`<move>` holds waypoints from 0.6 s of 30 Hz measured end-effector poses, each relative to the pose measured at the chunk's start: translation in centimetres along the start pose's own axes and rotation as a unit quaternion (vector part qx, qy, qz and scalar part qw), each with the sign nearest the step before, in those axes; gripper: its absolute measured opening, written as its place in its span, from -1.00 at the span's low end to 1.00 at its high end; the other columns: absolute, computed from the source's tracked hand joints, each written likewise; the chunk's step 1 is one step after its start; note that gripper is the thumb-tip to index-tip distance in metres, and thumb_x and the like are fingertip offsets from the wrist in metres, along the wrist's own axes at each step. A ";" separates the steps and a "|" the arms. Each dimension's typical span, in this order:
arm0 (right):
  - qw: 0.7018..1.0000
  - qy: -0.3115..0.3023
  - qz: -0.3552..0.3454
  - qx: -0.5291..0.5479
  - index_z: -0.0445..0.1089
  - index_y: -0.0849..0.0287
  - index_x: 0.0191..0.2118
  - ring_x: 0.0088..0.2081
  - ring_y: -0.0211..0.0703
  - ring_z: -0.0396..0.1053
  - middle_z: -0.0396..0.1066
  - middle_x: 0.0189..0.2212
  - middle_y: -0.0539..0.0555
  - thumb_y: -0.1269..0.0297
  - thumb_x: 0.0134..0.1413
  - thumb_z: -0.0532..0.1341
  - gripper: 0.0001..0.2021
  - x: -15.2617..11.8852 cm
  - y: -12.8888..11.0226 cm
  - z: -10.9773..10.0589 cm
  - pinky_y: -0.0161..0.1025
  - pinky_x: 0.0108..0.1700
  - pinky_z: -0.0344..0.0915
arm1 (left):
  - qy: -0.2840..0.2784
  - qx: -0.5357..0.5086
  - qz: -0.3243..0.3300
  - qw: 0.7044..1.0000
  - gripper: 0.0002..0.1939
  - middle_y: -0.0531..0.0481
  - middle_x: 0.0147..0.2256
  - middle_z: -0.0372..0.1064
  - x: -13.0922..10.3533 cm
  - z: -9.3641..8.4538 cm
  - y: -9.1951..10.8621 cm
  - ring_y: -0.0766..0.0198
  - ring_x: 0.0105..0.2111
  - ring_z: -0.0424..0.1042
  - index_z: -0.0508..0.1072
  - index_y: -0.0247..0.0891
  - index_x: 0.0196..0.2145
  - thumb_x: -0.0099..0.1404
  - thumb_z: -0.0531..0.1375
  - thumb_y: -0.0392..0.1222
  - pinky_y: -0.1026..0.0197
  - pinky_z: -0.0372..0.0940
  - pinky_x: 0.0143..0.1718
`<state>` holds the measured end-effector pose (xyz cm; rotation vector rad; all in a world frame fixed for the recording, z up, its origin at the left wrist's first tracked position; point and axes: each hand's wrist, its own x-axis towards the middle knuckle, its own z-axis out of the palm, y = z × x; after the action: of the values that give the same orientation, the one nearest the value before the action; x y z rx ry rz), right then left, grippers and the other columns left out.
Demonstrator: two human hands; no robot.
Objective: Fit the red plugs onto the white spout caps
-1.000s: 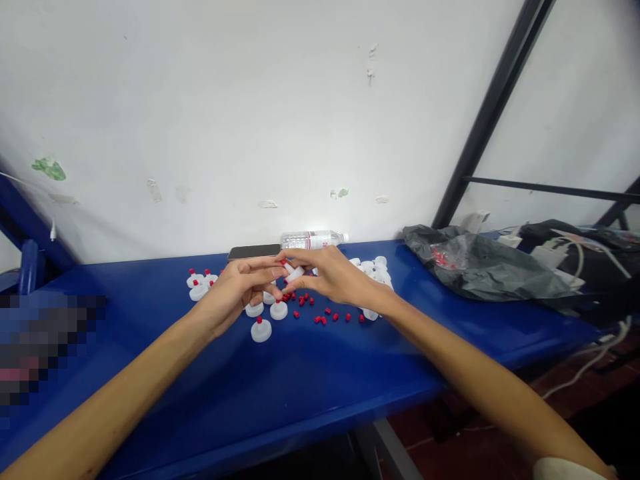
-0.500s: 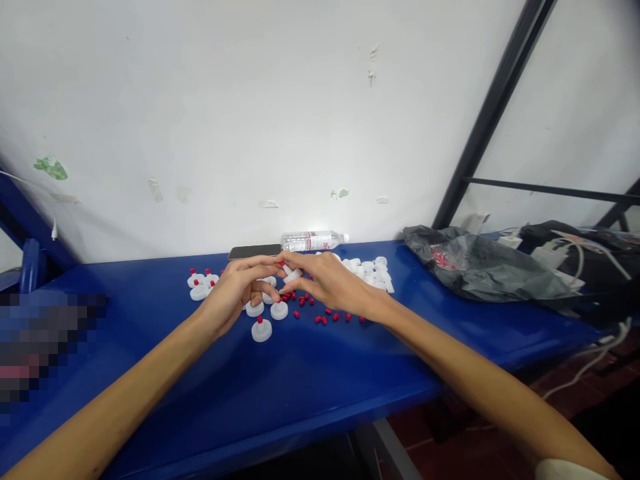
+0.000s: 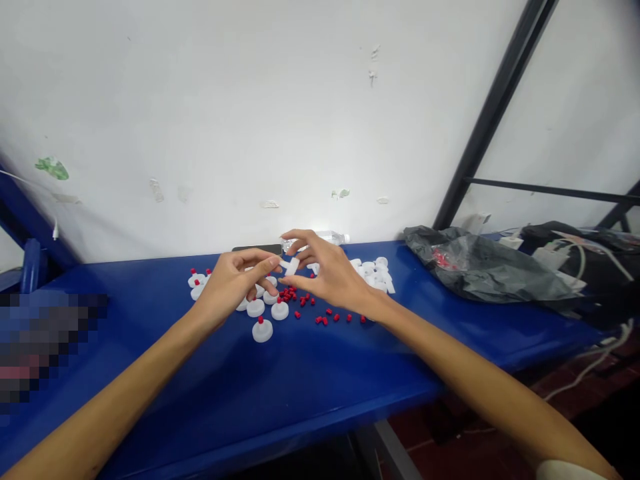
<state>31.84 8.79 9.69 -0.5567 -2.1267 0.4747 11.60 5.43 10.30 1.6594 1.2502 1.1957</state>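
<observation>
Between thumb and fingers, my left hand point(image 3: 243, 277) pinches a white plastic cap point(image 3: 291, 267) by its narrow end, with the wide round end turned to the right. My right hand point(image 3: 327, 272) is around that wide end, its thumb and fingers spread apart; the thumb is close below the cap. Under and in front of both hands stand several white caps with red tips, one of them a nearer capped piece point(image 3: 262, 331). Small red tips point(image 3: 303, 301) lie loose beneath my right hand. My left fingers hide some of the caps behind them.
Several plain white caps point(image 3: 375, 272) are heaped to the right. A clear bottle point(image 3: 334, 237) and a dark phone point(image 3: 257, 250) lie by the wall. On the right of the blue table point(image 3: 280, 393) spreads a grey plastic bag point(image 3: 480, 277), with cables beyond.
My right hand has opened, its index finger and thumb moving apart from the cap. The cap has turned a little and stays in my left hand.
</observation>
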 end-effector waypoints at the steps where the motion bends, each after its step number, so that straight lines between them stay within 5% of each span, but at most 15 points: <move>1: 1.000 0.018 -0.005 0.004 0.29 0.07 0.18 -0.15 -0.16 0.47 0.45 -0.03 0.11 0.26 0.10 0.36 -0.48 0.0 0.1 0.0 -0.15 -0.04 0.44 | 0.001 0.020 0.003 1.000 -0.60 -0.09 -0.44 0.54 0.0 -0.1 0.0 0.24 -0.57 0.47 0.56 -0.30 -0.22 0.21 0.30 0.12 0.33 0.08 -0.67; 5: 0.998 0.053 -0.026 -0.002 0.49 0.05 0.00 -0.13 -0.14 0.48 0.53 -0.06 0.05 0.22 0.14 0.35 -0.71 0.0 0.7 0.2 -0.12 0.00 0.43 | 0.013 0.074 0.025 0.997 -0.62 -0.05 -0.57 0.50 0.0 -0.3 0.1 0.36 -0.70 0.25 0.59 -0.29 -0.23 0.24 0.28 0.11 0.31 0.07 -0.69; 11: 0.997 0.069 0.029 0.018 0.55 -0.01 -0.01 -0.14 -0.06 0.53 0.60 -0.15 0.03 0.15 0.10 0.37 -0.69 -0.3 0.6 0.8 -0.04 -0.01 0.45 | 0.087 0.089 0.111 0.986 -0.78 -0.02 -0.47 0.55 -0.4 0.1 -0.6 0.23 -0.51 0.47 0.63 -0.23 -0.32 0.22 0.30 -0.03 0.25 0.36 -0.46; 18: 0.979 0.050 0.094 0.172 0.57 0.13 -0.03 -0.16 -0.06 0.54 0.60 -0.21 0.08 0.12 0.03 0.40 -0.62 -0.1 0.2 1.2 -0.04 -0.02 0.46 | 0.110 0.153 0.191 0.963 -0.80 0.00 -0.46 0.53 -1.2 0.2 -0.7 0.23 -0.49 0.48 0.64 -0.19 -0.33 0.29 0.23 -0.10 0.23 0.36 -0.40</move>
<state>30.93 8.76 8.82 -0.5705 -1.8488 0.8823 11.47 4.48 9.33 2.1119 1.3404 1.5104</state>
